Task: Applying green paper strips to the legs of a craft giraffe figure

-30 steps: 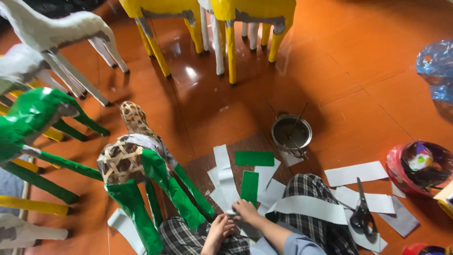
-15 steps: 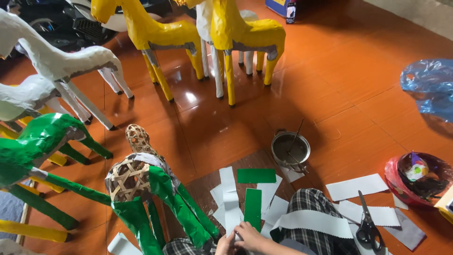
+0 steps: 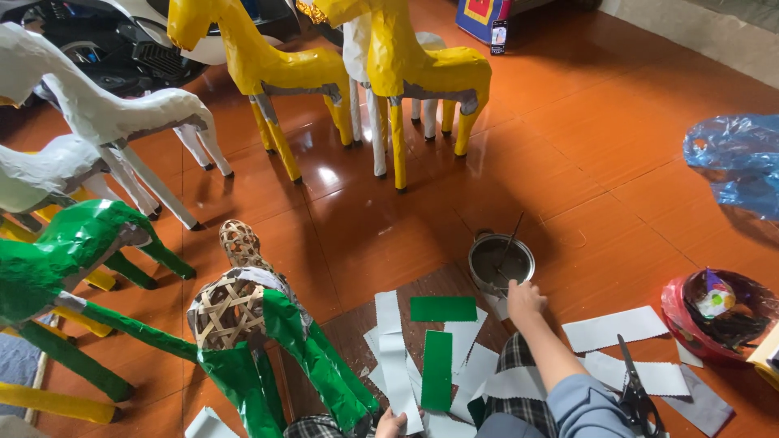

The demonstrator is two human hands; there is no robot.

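On the orange tiled floor, the right hand reached out with loose fingers to the rim of a small metal pot, touching its near edge; a thin stick leaned inside the pot. Whether those fingers gripped anything could not be told. The left hand sat at the bottom edge, its fingers pressed on a white paper strip beside the green leg of a half-covered woven bamboo horse frame. Two green paper strips lay among more white ones between the hands. Black scissors rested on the paper just right of the right arm. Yellow paper horses stood beyond the pot, white and green ones to the left.
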